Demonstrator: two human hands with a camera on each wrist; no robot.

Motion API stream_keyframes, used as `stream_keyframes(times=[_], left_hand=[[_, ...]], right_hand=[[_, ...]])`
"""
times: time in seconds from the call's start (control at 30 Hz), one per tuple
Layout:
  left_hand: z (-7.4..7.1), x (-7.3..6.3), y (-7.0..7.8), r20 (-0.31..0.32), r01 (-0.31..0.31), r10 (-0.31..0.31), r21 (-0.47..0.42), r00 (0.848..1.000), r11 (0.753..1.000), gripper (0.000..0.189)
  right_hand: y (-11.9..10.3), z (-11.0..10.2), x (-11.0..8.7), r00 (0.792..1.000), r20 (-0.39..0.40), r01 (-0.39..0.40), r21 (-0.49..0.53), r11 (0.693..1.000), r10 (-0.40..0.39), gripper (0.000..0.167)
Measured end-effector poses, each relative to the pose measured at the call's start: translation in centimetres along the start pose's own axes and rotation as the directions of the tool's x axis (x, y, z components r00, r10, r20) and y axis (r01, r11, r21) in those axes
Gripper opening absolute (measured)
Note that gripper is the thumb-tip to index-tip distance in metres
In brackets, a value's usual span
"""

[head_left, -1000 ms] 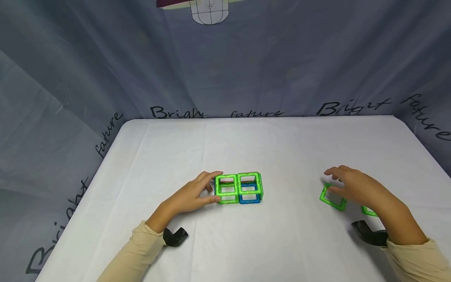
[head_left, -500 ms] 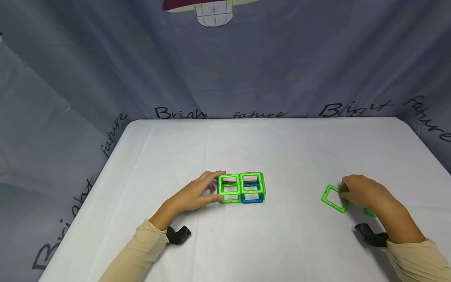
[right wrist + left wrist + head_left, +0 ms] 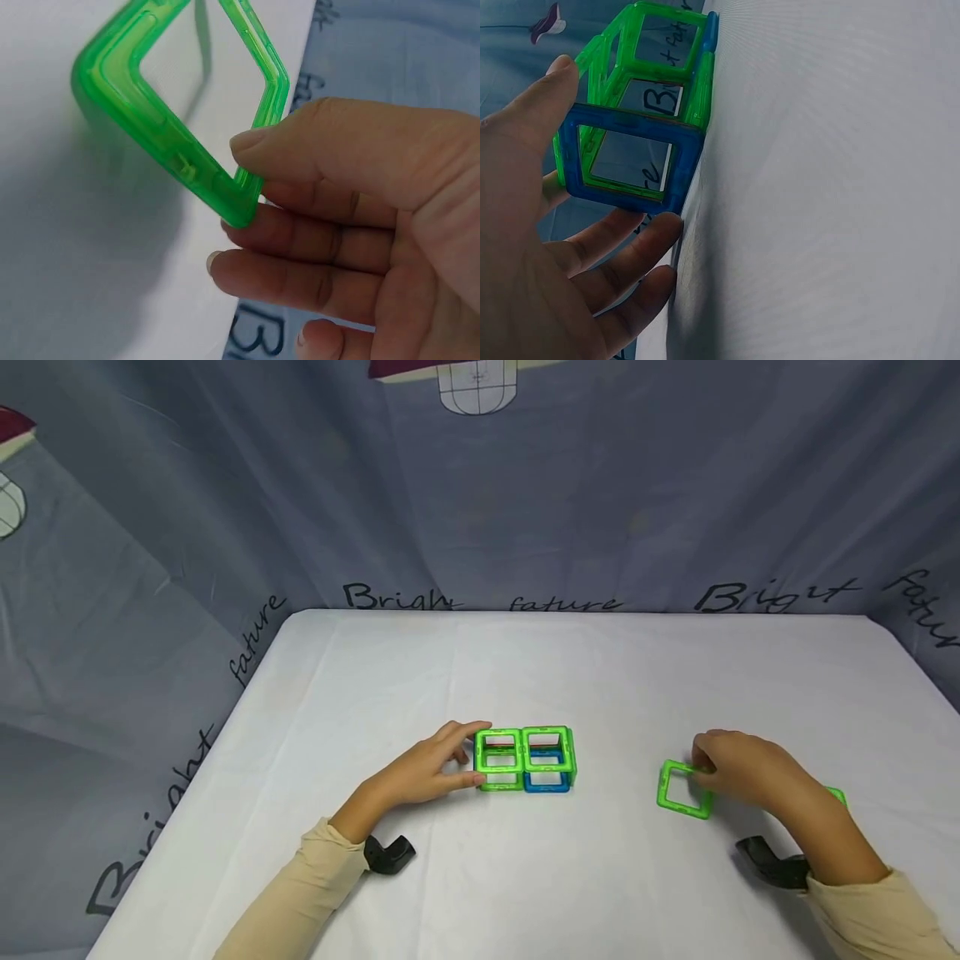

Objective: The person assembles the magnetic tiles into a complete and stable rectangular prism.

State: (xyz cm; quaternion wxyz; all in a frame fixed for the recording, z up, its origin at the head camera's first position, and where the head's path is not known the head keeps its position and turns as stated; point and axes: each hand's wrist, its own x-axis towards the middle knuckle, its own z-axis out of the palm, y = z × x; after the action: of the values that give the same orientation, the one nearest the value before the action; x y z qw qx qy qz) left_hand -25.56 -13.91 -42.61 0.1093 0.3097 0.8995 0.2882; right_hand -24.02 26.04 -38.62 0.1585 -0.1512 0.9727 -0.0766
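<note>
In the head view a box of square magnetic tiles [image 3: 522,752], green on top with some blue ones, stands on the table. My left hand [image 3: 420,774] holds its left end, thumb at the near side and index finger at the far side. The left wrist view shows a blue magnetic tile [image 3: 688,161] as the end wall. Over on the right, my right hand [image 3: 746,768] pinches one edge of a single green magnetic tile [image 3: 684,809]. The right wrist view has this tile raised and tilted between thumb and fingers, casting a shadow on the cloth.
Another green magnetic tile [image 3: 837,795] lies partly hidden behind the right wrist. A white cloth covers the table [image 3: 570,877]. A grey curtain [image 3: 600,485] with writing hangs behind it. Black wrist mounts [image 3: 390,855] sit on both arms.
My right hand has closed its fingers on the green tile and shifted it left, away from the other tile. The left hand keeps its hold on the box while the view shifts slightly.
</note>
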Motion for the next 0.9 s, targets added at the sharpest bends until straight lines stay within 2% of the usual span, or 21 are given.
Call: stream_keyframes(times=[0.2,0.53,0.67,0.77,0.9], left_hand=[[0.1,0.0,-0.2,-0.003,0.000,0.000,0.002,1.000,1.000,0.069],[0.0,0.1,-0.1,0.009,0.008,-0.008,0.003,1.000,1.000,0.069],[0.1,0.1,-0.1,0.005,-0.003,0.003,0.006,1.000,1.000,0.068],[0.1,0.0,-0.2,0.000,-0.005,0.005,0.009,1.000,1.000,0.066],[0.0,0.0,-0.3,-0.005,-0.016,0.016,0.010,1.000,1.000,0.061]], right_hand=[[-2.2,0.2,-0.1,0.987,-0.116,0.104,-0.075,0.992,-0.113,0.016],[-4.6,0.2,-0.2,0.926,-0.262,0.241,-0.148,0.959,-0.273,0.018],[-5.9,-0.4,-0.5,0.874,-0.333,0.314,-0.173,0.934,-0.355,0.019],[-7.8,-0.5,-0.4,0.805,-0.400,0.381,-0.219,0.899,-0.438,0.021],[-10.9,-0.2,0.1,0.733,-0.424,0.460,-0.268,0.847,-0.532,0.020]])
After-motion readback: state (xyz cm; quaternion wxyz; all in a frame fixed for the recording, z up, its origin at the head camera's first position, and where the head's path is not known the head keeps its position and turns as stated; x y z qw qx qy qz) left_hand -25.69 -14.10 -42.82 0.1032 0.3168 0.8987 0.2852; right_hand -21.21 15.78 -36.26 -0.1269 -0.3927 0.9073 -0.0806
